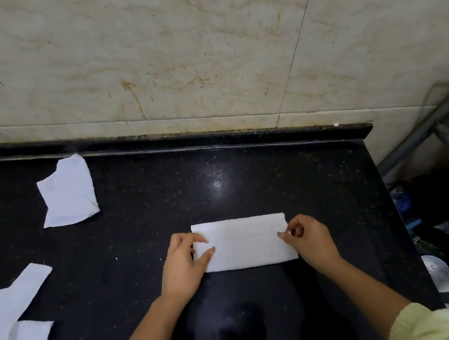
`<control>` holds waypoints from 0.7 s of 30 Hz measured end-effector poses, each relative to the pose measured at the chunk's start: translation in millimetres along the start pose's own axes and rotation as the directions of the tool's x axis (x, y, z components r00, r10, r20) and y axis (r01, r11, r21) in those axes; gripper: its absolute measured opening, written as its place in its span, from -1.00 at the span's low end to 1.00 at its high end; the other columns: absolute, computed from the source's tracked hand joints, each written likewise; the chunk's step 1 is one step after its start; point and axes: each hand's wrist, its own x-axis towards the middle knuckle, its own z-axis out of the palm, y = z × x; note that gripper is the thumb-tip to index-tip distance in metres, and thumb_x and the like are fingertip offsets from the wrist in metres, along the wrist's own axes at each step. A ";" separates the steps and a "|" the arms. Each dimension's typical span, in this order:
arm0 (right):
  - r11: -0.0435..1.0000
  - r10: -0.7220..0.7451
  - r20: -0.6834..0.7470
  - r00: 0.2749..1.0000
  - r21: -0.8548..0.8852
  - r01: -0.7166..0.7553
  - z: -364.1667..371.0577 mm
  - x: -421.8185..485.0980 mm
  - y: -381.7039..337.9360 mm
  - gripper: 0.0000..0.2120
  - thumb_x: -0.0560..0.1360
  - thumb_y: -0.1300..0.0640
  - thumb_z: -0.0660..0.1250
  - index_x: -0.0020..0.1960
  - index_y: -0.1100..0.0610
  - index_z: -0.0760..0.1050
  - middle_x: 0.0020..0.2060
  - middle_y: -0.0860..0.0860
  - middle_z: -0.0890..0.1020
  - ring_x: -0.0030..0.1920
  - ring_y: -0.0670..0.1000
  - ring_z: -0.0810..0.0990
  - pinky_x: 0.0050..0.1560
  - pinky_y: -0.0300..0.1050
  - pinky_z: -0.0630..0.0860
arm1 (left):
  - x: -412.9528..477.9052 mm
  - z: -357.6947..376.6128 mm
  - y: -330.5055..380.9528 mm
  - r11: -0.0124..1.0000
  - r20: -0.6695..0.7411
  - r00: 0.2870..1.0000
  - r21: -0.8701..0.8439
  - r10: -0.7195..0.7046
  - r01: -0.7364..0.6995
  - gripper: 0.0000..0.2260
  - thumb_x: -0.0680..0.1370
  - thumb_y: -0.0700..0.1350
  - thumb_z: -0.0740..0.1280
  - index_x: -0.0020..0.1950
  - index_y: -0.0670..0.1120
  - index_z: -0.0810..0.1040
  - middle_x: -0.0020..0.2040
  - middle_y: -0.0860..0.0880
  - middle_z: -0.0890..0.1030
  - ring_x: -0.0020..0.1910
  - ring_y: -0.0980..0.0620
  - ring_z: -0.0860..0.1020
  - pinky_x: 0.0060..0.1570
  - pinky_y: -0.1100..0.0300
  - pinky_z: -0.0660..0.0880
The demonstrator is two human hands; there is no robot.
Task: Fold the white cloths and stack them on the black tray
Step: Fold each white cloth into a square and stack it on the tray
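Black speckled stone counter: white rectangular cloth, part-folded, centre-front. Left hand and right hand pinch its short ends. Step: folding. Next likely needs an end-to-end fold with edges aligned; black tray unseen.

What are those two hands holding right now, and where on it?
A folded rectangular white cloth lying on the black stone counter: the left hand pinches its left end, the right hand its right end.
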 end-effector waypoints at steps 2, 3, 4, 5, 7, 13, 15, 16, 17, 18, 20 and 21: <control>0.993 -0.051 0.043 0.998 -0.104 0.056 3.7 -6.7 3.7 -0.83 0.47 0.02 0.43 -0.16 0.10 0.51 -0.26 -0.03 0.48 -0.28 -0.10 0.46 -0.25 -0.23 0.44 | -6.3 5.2 -6.3 1.000 0.062 0.998 0.001 0.003 -0.003 -0.84 0.46 0.01 0.46 -0.07 0.21 0.52 0.04 0.21 0.38 0.01 0.20 0.48 -0.09 0.39 0.39; 0.987 -0.058 0.060 0.997 -0.146 0.066 4.8 -9.1 4.3 -0.83 0.50 0.00 0.39 -0.13 0.10 0.52 -0.23 -0.04 0.48 -0.26 -0.10 0.47 -0.25 -0.27 0.42 | -7.5 6.5 -9.1 1.000 0.074 0.997 0.016 -0.009 0.007 -0.85 0.46 0.00 0.46 -0.04 0.17 0.54 0.05 0.20 0.37 0.05 0.19 0.46 -0.05 0.37 0.39; 0.982 -0.053 0.072 0.996 -0.179 0.066 5.8 -11.2 5.0 -0.82 0.52 -0.01 0.36 -0.10 0.10 0.53 -0.19 -0.04 0.48 -0.24 -0.10 0.48 -0.25 -0.28 0.42 | -8.5 7.2 -11.6 0.999 0.075 0.997 0.038 -0.022 0.019 -0.84 0.46 -0.02 0.46 -0.01 0.14 0.56 0.07 0.17 0.37 0.07 0.17 0.45 -0.02 0.35 0.39; 0.977 -0.040 0.078 0.996 -0.204 0.055 6.2 -12.8 4.9 -0.81 0.53 -0.02 0.34 -0.08 0.11 0.53 -0.15 -0.04 0.48 -0.23 -0.10 0.49 -0.23 -0.27 0.43 | -9.2 7.2 -13.5 0.998 0.069 0.997 0.058 -0.032 0.028 -0.83 0.47 -0.03 0.46 0.03 0.11 0.56 0.08 0.14 0.37 0.10 0.15 0.43 0.02 0.32 0.39; 0.973 -0.007 0.075 0.997 -0.229 0.024 6.3 -14.2 5.0 -0.81 0.54 -0.01 0.33 -0.07 0.12 0.54 -0.10 -0.03 0.49 -0.21 -0.09 0.50 -0.20 -0.22 0.46 | -8.8 6.2 -15.5 0.996 0.062 0.997 0.083 -0.049 0.044 -0.77 0.48 -0.05 0.45 0.12 0.05 0.55 0.11 0.11 0.35 0.16 0.12 0.40 0.08 0.29 0.39; 0.980 0.091 0.004 0.996 -0.177 -0.089 8.3 -17.0 0.3 -0.75 0.46 0.05 0.44 0.03 0.13 0.47 -0.03 0.00 0.50 -0.09 0.00 0.55 -0.13 -0.12 0.49 | -11.3 3.7 -19.9 0.994 0.066 0.994 0.076 -0.090 0.085 -0.67 0.47 -0.10 0.47 0.21 0.01 0.52 0.15 0.08 0.31 0.18 0.10 0.38 0.20 0.31 0.33; 0.980 0.156 0.010 0.988 -0.129 -0.154 10.4 -14.4 -4.4 -0.68 0.43 0.10 0.45 0.10 0.17 0.44 -0.02 0.03 0.53 -0.06 0.04 0.55 -0.13 -0.12 0.47 | -11.2 3.6 -20.6 0.993 0.075 0.992 0.072 -0.099 0.094 -0.66 0.47 -0.11 0.47 0.22 0.01 0.52 0.16 0.08 0.30 0.20 0.07 0.40 0.22 0.28 0.36; 0.976 0.198 0.013 0.980 -0.096 -0.196 11.6 -12.8 -7.2 -0.70 0.43 0.14 0.44 0.08 0.19 0.43 -0.06 0.04 0.53 -0.08 0.04 0.54 -0.16 -0.13 0.46 | -10.9 3.7 -20.3 0.993 0.078 0.991 0.066 -0.106 0.101 -0.65 0.47 -0.12 0.47 0.22 0.00 0.52 0.16 0.07 0.31 0.19 0.06 0.42 0.21 0.27 0.38; 0.967 0.247 0.017 0.969 -0.068 -0.245 12.6 -11.3 -10.5 -0.76 0.42 0.18 0.42 0.00 0.20 0.41 -0.13 0.04 0.51 -0.14 0.03 0.52 -0.22 -0.15 0.44 | -10.6 3.9 -19.7 0.992 0.081 0.990 0.061 -0.112 0.107 -0.64 0.46 -0.13 0.47 0.23 0.00 0.52 0.17 0.07 0.31 0.18 0.05 0.43 0.18 0.27 0.39; 0.956 0.291 0.022 0.956 -0.044 -0.290 13.7 -9.9 -13.8 -0.81 0.41 0.21 0.40 -0.13 0.19 0.38 -0.21 0.03 0.48 -0.23 0.02 0.49 -0.31 -0.17 0.39 | -10.1 4.2 -18.7 0.992 0.085 0.989 0.058 -0.118 0.113 -0.63 0.46 -0.15 0.47 0.24 -0.01 0.51 0.17 0.06 0.31 0.15 0.05 0.45 0.15 0.28 0.40; 0.929 0.368 0.047 0.928 0.010 -0.369 16.0 -7.2 -19.9 -0.78 0.41 0.21 0.37 -0.28 0.17 0.32 -0.29 0.04 0.46 -0.32 0.01 0.46 -0.41 -0.18 0.35 | -9.1 3.9 -16.2 0.991 0.094 0.988 0.057 -0.125 0.120 -0.61 0.46 -0.17 0.47 0.26 -0.02 0.50 0.18 0.06 0.32 0.09 0.06 0.47 0.09 0.30 0.41; 0.914 0.400 0.064 0.914 0.043 -0.403 16.7 -5.7 -22.3 -0.80 0.41 0.20 0.37 -0.27 0.18 0.35 -0.27 0.05 0.49 -0.28 0.03 0.50 -0.36 -0.16 0.41 | -8.3 3.6 -14.9 0.991 0.098 0.987 0.058 -0.129 0.124 -0.60 0.46 -0.17 0.47 0.27 -0.03 0.50 0.17 0.06 0.32 0.07 0.06 0.48 0.07 0.30 0.42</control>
